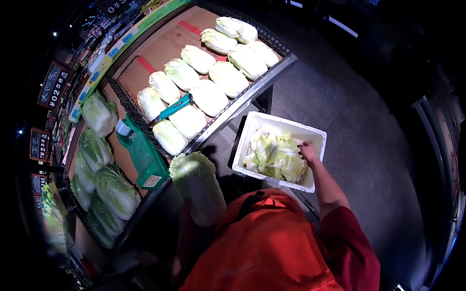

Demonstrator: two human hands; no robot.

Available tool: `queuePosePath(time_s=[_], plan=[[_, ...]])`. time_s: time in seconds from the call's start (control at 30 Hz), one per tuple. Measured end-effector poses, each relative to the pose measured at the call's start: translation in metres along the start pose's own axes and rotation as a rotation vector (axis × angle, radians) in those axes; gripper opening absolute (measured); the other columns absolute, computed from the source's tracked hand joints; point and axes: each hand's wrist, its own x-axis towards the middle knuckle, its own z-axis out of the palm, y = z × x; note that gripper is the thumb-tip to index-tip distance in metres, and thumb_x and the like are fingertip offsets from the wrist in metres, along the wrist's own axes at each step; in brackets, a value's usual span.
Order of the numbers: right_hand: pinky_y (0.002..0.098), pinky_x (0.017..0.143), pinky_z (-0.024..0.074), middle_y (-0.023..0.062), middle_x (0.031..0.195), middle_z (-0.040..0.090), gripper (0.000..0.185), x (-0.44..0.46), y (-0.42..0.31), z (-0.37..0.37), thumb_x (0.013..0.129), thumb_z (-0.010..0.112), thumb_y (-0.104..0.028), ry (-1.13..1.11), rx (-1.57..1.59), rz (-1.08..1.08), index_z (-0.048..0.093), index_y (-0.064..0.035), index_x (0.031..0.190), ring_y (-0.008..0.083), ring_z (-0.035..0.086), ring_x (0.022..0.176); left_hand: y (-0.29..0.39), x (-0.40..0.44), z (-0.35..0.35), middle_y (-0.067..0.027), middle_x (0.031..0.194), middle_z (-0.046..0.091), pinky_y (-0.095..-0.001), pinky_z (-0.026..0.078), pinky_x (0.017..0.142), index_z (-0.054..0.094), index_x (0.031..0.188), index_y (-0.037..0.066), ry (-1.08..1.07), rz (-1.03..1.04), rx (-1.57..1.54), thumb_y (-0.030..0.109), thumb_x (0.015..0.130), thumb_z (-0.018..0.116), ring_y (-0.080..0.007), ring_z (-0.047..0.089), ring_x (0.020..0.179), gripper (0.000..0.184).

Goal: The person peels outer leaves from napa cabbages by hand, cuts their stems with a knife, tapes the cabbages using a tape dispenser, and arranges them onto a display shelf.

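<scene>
My left hand, mostly in shadow, supports a napa cabbage upright against my orange apron; its fingers are largely hidden. My right hand is over the right side of a white foam box on the floor. Its fingers are loosely bent and a little apart, with nothing visible held in them. Loose cabbage leaves in pale green and white fill much of the box, just left of my fingertips.
A display crate holds several trimmed napa cabbages. A knife with a teal handle lies across them. Beside it stand a green plastic container and several greener cabbages. Price signs hang at the left.
</scene>
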Motion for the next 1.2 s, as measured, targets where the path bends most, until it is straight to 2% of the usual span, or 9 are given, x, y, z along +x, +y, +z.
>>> queuePosePath(time_s=[0.2,0.33,0.47,0.53,0.7,0.83,1.03,1.13,1.2], plan=[[0.029,0.052,0.0431,0.004,0.094,0.059,0.025,0.023,0.001,0.005,0.087,0.05,-0.018,-0.077,0.022,-0.007,0.053,-0.006,0.109,0.016,0.055,0.072,0.006,-0.022,0.067,-0.0172,0.125,0.049,-0.0449,0.041,0.096,0.036,0.132,-0.001,0.032,0.056,-0.243,0.04,0.092,0.039,-0.0285,0.051,0.115,0.057],[0.0301,0.05,0.0457,0.0066,0.087,0.056,0.047,-0.003,-0.027,0.008,0.08,0.059,-0.019,-0.076,-0.036,0.007,0.046,-0.006,0.124,0.0177,0.055,0.073,0.007,-0.018,0.066,-0.0168,0.128,0.047,-0.0441,0.04,0.097,0.035,0.133,0.0,-0.047,0.133,0.087,0.042,0.091,0.04,-0.0262,0.048,0.118,0.059],[0.0342,0.056,0.0534,0.0198,0.132,0.042,0.076,-0.001,-0.03,0.014,0.073,0.066,-0.024,0.078,-0.381,-0.139,0.032,-0.0053,0.138,0.0305,0.058,0.1,0.008,-0.011,0.079,-0.016,0.127,0.047,-0.0433,0.04,0.097,0.035,0.134,0.003,0.0,0.082,-0.087,0.043,0.091,0.043,-0.0247,0.047,0.119,0.059],[0.032,0.064,0.0524,0.0181,0.128,0.047,0.069,0.016,-0.017,0.025,0.075,0.066,-0.023,0.158,-0.555,-0.254,0.038,-0.0047,0.135,0.0283,0.058,0.102,0.0,-0.001,0.06,-0.0153,0.127,0.047,-0.0431,0.04,0.098,0.035,0.134,0.005,0.015,0.08,-0.099,0.043,0.091,0.044,-0.0246,0.047,0.118,0.058],[0.0264,0.076,0.0434,0.0033,0.106,0.06,0.033,-0.096,-0.108,0.075,0.088,0.057,-0.03,-0.337,-0.107,-0.416,0.057,-0.0113,0.114,0.0132,0.053,0.091,0.012,0.01,0.071,-0.0123,0.127,0.048,-0.0429,0.039,0.099,0.034,0.135,0.008,-0.148,-0.006,-0.343,0.047,0.09,0.048,-0.0247,0.049,0.116,0.06],[0.0311,0.1,0.0324,0.0077,0.123,0.051,0.043,-0.2,-0.185,0.11,0.092,0.053,-0.031,-0.642,0.038,-0.594,0.048,-0.0075,0.127,0.018,0.044,0.118,0.017,0.02,0.077,-0.0106,0.126,0.049,-0.0414,0.041,0.097,0.034,0.134,0.008,-0.168,0.023,-0.237,0.051,0.089,0.05,-0.0232,0.05,0.115,0.064],[0.0283,0.09,0.0411,0.0056,0.119,0.052,0.037,-0.232,-0.245,0.129,0.091,0.055,-0.029,-0.712,0.066,-0.611,0.053,-0.0087,0.123,0.0145,0.05,0.106,0.005,0.04,0.055,-0.0097,0.13,0.045,-0.0378,0.041,0.096,0.027,0.137,0.005,-0.356,0.165,-0.036,0.049,0.087,0.054,-0.0215,0.047,0.118,0.072],[0.025,0.081,0.0442,0.0026,0.109,0.055,0.026,-0.221,-0.239,0.136,0.088,0.06,-0.021,-0.542,-0.005,-0.93,0.06,-0.0084,0.111,0.0104,0.052,0.097,-0.01,0.063,0.044,-0.0103,0.131,0.044,-0.038,0.039,0.098,0.025,0.138,0.005,-0.454,0.225,-0.193,0.043,0.088,0.056,-0.0223,0.045,0.12,0.07],[0.0234,0.077,0.0441,0.001,0.102,0.056,0.018,-0.222,-0.236,0.139,0.086,0.062,-0.015,-0.545,0.122,-0.92,0.062,-0.0073,0.103,0.0084,0.053,0.092,0.0,0.053,0.043,-0.0105,0.131,0.044,-0.0382,0.038,0.099,0.026,0.138,0.005,-0.304,0.187,-0.106,0.032,0.089,0.058,-0.0214,0.045,0.12,0.065]])
